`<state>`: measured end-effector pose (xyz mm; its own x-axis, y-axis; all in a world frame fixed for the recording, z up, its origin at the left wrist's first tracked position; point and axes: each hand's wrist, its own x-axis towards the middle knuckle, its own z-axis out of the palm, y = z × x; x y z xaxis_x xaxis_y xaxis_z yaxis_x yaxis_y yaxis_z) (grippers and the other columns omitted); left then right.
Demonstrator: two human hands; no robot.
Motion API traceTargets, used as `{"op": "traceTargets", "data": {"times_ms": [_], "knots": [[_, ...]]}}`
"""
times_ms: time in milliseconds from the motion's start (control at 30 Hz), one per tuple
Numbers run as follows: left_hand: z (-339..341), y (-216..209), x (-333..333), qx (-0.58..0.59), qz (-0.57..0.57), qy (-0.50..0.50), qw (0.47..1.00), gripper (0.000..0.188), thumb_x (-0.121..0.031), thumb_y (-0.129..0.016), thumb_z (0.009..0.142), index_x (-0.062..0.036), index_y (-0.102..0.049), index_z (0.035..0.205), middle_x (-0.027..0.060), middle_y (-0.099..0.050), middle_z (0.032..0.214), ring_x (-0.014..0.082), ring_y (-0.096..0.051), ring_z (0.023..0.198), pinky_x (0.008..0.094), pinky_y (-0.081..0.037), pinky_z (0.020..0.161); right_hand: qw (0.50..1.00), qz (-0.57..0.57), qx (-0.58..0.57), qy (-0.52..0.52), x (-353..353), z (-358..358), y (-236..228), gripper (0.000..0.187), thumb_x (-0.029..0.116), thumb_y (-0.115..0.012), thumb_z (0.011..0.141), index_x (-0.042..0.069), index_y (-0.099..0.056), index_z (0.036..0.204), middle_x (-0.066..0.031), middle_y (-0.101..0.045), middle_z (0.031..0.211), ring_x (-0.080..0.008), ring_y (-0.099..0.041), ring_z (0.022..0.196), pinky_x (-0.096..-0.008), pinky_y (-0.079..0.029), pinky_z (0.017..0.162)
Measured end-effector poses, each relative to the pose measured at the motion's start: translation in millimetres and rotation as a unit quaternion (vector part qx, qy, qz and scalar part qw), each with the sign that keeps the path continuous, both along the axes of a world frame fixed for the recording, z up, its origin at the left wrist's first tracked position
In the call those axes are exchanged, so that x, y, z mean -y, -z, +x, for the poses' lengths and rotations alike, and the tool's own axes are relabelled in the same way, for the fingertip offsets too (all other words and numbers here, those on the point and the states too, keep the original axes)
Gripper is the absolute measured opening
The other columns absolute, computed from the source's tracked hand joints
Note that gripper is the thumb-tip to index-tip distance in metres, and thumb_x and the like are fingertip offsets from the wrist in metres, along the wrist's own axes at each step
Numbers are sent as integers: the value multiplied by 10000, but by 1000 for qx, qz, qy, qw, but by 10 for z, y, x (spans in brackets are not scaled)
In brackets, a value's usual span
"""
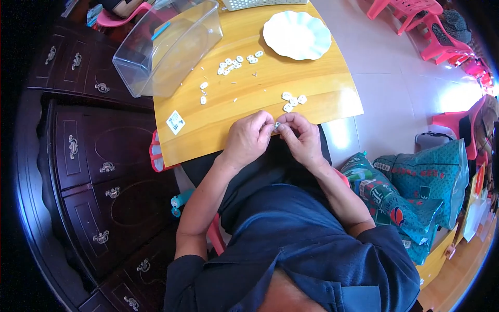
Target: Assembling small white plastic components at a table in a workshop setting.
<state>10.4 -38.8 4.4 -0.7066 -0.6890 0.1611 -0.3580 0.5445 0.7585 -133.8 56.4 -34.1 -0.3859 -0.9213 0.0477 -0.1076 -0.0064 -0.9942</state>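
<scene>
At the near edge of the yellow wooden table (239,112), my left hand (247,136) and my right hand (303,139) meet fingertip to fingertip. Both are closed in a pinch on one small white piece with dark marks (277,126); the fingers cover most of it. Just beyond my right hand lies a small group of similar white oval pieces (294,101) with dark spots. A larger cluster of white oval pieces (230,66) sits farther off, and a pair of white oval pieces (203,100) lies to the left. Tiny slivers are scattered between them.
A clear plastic bin (171,52) stands at the far left of the table. A white scalloped plate (297,35) is at the far right, and a white perforated basket (265,4) at the back. Dark drawers (104,135) flank the left; teal bags (416,177) lie right.
</scene>
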Motion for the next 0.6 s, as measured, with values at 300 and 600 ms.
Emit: {"op": "traceTargets", "data": {"times_ms": [300, 600], "knots": [[-3, 36, 19, -7, 59, 5, 998, 65, -54, -640, 873, -21, -605, 916, 140, -664, 784, 294, -656, 671, 387, -512, 614, 994, -10, 105, -33, 7, -29, 74, 100, 51, -598, 972, -7, -618, 1051, -30, -692, 877, -69, -645, 802, -218, -522, 711], [115, -78, 774, 44, -165, -134, 976, 212, -79, -674, 852, -27, -651, 1057, 122, -685, 881, 256, -676, 771, 363, -535, 710, 965, -29, 260, 3, -6, -122, 79, 150, 74, -579, 995, 26, -569, 1136, -29, -684, 933, -63, -638, 836, -197, -501, 722]]}}
